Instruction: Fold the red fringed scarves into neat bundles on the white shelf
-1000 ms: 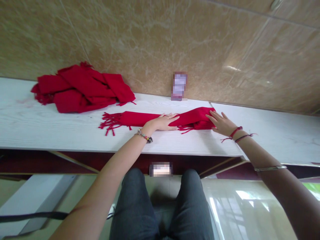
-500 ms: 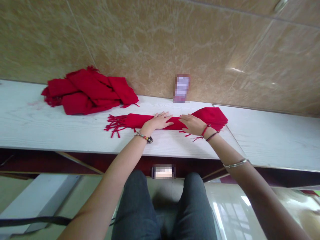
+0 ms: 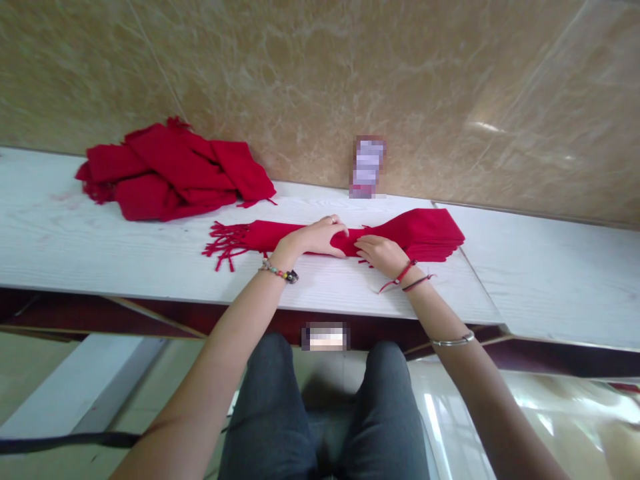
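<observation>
White bench (image 3: 165,267) is bearing soft-looking folded scarf (image 3: 410,228) | wide left hand (image 3: 316,239) is spanning its graspable middle | right hand (image 3: 384,253) is touching, grip unclear

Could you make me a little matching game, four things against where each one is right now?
1. Crumpled heap of red fringed cloth
2. Long, folded red fringed cloth
3. Bracelet of multicoloured beads
4. Shiny silver-coloured bangle

A. On the right forearm
B. Beside the tan marbled wall
C. Touched by the left hand and right hand
D. On the left wrist

Pairs: 1-B, 2-C, 3-D, 4-A
</observation>
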